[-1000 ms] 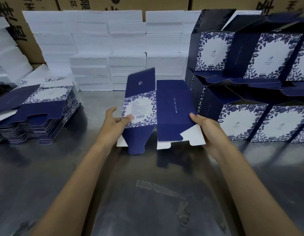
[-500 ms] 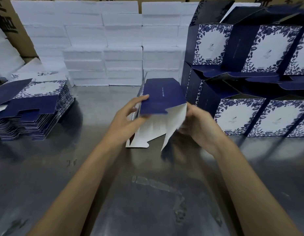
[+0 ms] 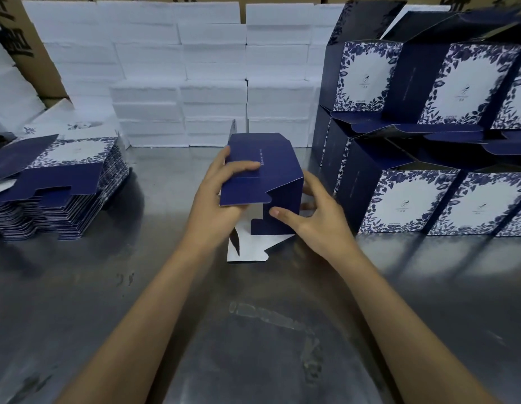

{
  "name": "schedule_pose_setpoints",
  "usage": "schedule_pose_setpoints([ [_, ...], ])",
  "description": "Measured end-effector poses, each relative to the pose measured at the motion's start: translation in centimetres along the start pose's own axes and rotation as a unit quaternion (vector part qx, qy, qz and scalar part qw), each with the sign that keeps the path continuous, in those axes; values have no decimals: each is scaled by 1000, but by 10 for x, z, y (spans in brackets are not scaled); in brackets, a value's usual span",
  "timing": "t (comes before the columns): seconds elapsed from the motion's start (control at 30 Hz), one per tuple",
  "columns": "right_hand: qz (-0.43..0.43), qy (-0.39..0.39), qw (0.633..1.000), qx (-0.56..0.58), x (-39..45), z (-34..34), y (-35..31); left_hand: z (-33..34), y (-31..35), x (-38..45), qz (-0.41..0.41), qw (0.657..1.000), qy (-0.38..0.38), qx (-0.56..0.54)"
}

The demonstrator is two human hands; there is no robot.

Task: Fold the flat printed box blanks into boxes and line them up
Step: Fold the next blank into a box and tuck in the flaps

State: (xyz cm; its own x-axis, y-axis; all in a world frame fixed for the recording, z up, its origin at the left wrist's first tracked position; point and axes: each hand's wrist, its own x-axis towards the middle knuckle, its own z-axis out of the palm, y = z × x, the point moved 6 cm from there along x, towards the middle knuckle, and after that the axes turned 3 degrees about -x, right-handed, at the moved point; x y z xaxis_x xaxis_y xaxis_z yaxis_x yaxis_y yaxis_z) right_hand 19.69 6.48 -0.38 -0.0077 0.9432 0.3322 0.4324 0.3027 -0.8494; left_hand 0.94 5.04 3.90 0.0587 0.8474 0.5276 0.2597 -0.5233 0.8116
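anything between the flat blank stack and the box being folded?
Only bare metal table between the flat blank stack and the half-folded box, per the head view.

Two bare forearms, entering from the lower edge and narrowing toward the wrists. No sleeves or cuffs in view. No watch, strap, bracelet or ring on either side. No gloves. Left hand (image 3: 215, 205) and right hand (image 3: 317, 220) both uncovered, fingernails short and plain, without polish. Smooth forearms with no visible marks, tape or bandages.
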Motion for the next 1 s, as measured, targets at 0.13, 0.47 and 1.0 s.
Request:
schedule_pose_setpoints([
  [0.13, 51, -40, 990, -126, 1, -9, 7, -4, -1, 0, -8, 1000, 8, -29],
  [0.47, 21, -83, 969, -231, 1, -4, 12, -4, 2, 1, -21, 999, 10, -39],
  [1.0, 6, -62, 978, -200, 0, -13, 5, -1, 0, 1, -34, 999, 21, -36],
])
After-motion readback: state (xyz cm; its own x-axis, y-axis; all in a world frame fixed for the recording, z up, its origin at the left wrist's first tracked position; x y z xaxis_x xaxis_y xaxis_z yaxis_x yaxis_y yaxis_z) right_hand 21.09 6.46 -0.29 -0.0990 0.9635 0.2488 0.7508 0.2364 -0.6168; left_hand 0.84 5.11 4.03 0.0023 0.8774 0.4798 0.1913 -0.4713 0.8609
